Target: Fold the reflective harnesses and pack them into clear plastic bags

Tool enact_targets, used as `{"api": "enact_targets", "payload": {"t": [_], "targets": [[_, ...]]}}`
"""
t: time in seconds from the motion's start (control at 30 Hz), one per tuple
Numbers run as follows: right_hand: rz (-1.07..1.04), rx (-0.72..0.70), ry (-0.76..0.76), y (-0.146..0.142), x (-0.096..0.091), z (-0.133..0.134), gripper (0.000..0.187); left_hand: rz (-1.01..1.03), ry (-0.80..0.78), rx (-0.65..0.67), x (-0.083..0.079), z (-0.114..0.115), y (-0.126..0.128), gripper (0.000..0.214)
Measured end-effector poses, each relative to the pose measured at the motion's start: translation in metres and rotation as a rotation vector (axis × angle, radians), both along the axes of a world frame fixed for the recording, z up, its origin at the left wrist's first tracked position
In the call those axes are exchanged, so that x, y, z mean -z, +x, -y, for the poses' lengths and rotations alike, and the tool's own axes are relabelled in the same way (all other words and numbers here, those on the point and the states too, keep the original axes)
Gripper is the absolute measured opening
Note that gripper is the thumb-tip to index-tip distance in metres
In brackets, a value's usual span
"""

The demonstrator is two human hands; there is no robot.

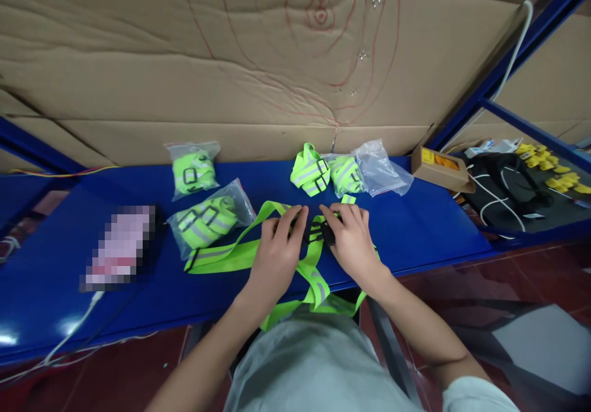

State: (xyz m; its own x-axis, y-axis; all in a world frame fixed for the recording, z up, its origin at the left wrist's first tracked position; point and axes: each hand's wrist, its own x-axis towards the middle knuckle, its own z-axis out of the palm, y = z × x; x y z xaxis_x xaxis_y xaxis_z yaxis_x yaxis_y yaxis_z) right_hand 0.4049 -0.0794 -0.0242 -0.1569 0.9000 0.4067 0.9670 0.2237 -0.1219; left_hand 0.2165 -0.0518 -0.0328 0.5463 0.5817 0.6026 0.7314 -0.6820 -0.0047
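Note:
A neon-green reflective strap harness point(318, 286) with grey stripes lies loosely over the front of the blue table and hangs past its edge towards my lap. My left hand point(277, 252) is closed, fingertips pinching the strap beside a black piece mostly hidden under them. Across a small gap, my right hand point(353, 239) is closed on the strap by a black plastic buckle part point(328, 234). One loop point(221, 261) of the harness stretches out left of my left hand. The fingers hide whether the black pieces are joined.
Two bagged green straps point(194, 172) lie at the left; a rolled strap point(310, 170), another bagged strap point(346, 175) and a clear bag point(383, 169) lie behind my hands. A phone-like pixelated object point(120, 246) with a cable is left; a cardboard box point(438, 169) stands right.

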Motion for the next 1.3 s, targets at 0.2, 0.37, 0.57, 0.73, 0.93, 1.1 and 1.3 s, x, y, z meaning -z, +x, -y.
{"api": "enact_targets", "payload": {"t": [0.2,0.37,0.57,0.73,0.93,1.1,1.3], "targets": [[0.030,0.012,0.006,-0.013,-0.007,-0.003,0.050,-0.023,0.038,0.034,-0.001,0.004,0.013,0.053],[-0.175,-0.138,-0.042,-0.008,-0.023,-0.013,0.062,0.057,-0.020,0.041,-0.014,-0.009,0.010,0.060],[-0.492,-0.486,0.006,0.020,-0.062,-0.042,0.045,0.302,-0.190,0.050,-0.069,-0.030,-0.012,0.055],[-0.535,-0.507,0.195,0.021,-0.103,-0.065,0.036,0.572,-0.412,0.272,-0.119,-0.048,-0.026,0.089],[-0.616,-0.525,0.391,0.008,-0.132,-0.088,0.034,0.975,-1.102,0.610,-0.125,-0.083,-0.020,0.072],[-0.875,-0.493,0.263,0.008,-0.118,-0.106,0.057,1.064,-1.548,0.737,-0.101,-0.089,-0.007,0.050],[-1.346,-0.801,-0.424,0.034,-0.073,-0.121,0.090,1.257,-1.538,0.799,-0.088,-0.092,0.004,0.034]]}}
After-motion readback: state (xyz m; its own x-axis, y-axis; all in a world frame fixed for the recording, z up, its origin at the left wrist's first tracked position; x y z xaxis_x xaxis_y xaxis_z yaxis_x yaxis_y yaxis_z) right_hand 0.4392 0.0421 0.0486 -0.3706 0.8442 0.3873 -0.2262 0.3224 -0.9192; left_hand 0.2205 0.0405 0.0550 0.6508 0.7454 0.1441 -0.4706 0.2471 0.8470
